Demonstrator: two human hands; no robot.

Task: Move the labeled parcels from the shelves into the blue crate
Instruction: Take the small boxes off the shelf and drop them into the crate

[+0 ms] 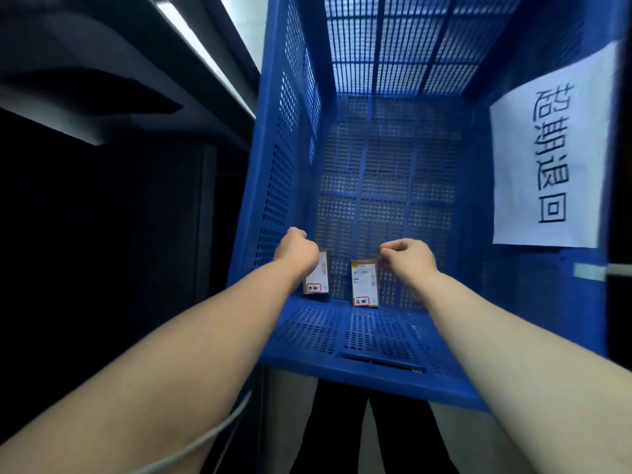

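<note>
Blue crate (376, 336), two parcels (365, 283) inside

The left hand (297, 251) covers the upper part of the left parcel (318, 278), so whether its fingers grip the parcel cannot be told. The print on the right parcel (365, 283) is too small to read (its red-framed mark too), and the right hand (408, 260) hides its own fingertips. The blue crate (290, 131) is cut off by the top edge, and the shelves (102, 97) at left lie in darkness.
</note>
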